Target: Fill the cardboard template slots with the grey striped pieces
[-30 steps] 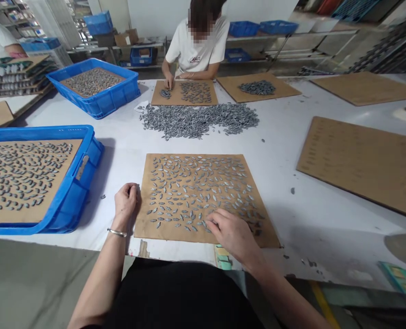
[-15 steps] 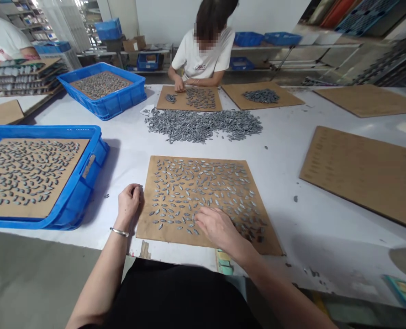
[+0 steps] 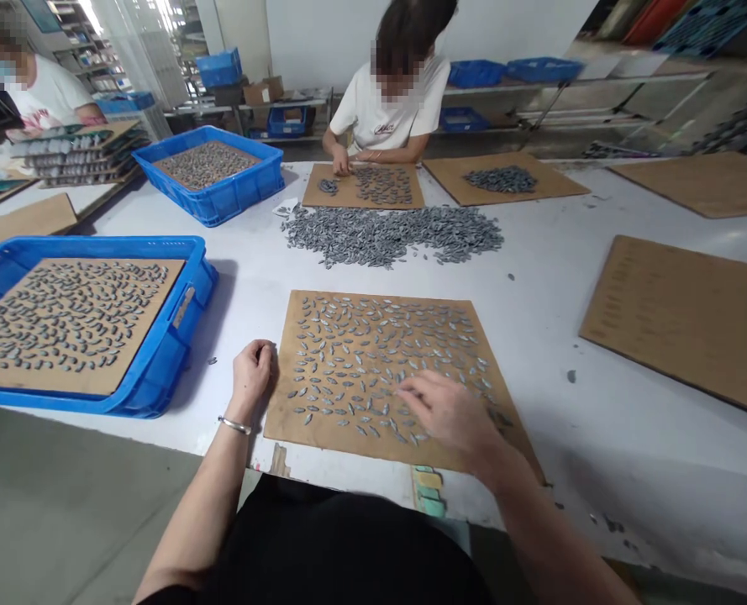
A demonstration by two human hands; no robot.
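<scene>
A brown board [image 3: 285,412] lies on the white table before me, covered with small grey leaf-shaped pieces [image 3: 373,336] spaced apart. My left hand [image 3: 255,370] rests closed at the board's left edge; whatever its fingers may hold is hidden. Over the right part of the board is my right hand [image 3: 445,407], fingers pinched together just above the pieces. I cannot make out what is between its fingertips. Beyond the board, a large heap of the same grey pieces [image 3: 386,235] is spread on the table.
At left stand a blue tray [image 3: 159,370] and a smaller blue tray [image 3: 240,185], each holding a board of pieces. A person [image 3: 389,101] sits opposite, hands at another board [image 3: 313,197]. Bare boards [image 3: 681,311] lie at right. Another person [image 3: 51,92] is at far left.
My right hand has lifted slightly and moved right over the board, uncovering pieces near the front edge. My left hand keeps its place beside the board. The whole view has shifted a little.
</scene>
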